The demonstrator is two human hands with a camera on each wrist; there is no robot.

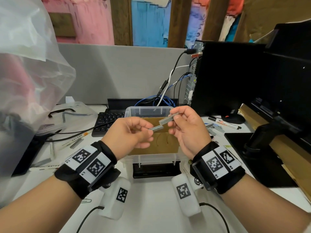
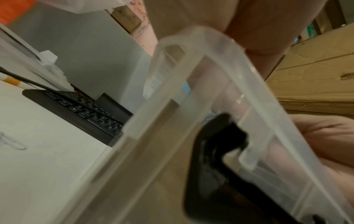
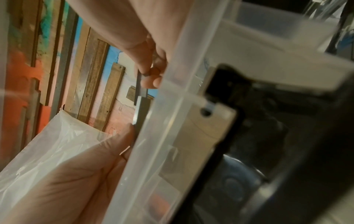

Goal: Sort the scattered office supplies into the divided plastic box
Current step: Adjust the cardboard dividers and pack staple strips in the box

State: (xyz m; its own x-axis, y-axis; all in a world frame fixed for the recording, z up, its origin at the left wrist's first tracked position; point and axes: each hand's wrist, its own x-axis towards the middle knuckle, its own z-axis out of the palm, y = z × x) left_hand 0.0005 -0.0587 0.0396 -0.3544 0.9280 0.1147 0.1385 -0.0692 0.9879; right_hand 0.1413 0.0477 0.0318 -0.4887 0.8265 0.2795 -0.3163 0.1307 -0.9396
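The staple strips are held up in the air above the open plastic box [image 1: 148, 110], one in each hand, their inner ends almost meeting. The lower staple strip [image 1: 156, 128] is pinched between thumb and fingers of the left hand [image 1: 129, 134]; the upper staple strip [image 1: 166, 119] is pinched the same way by the right hand [image 1: 186, 130], and slants up toward the right. In the right wrist view the two strips show end to end beside the box's clear wall.

The box stands on the white tabletop [image 1: 151, 199] just in front of the person, with a brown cardboard divider [image 1: 156, 142] inside and a black latch [image 1: 155, 169] on its near wall. More loose staple strips [image 1: 217, 129] lie on the tabletop to the right of the box, near a marker [image 1: 225, 123]; others [image 1: 76, 143] lie to the left beside a pen [image 1: 79, 137]. A paper clip [image 1: 86, 200] lies near the left forearm. A black keyboard [image 1: 107, 121] sits behind the box on its left, and a black computer tower [image 1: 227, 78] stands to the right. A clear plastic bag [image 1: 28, 73] fills the left side.
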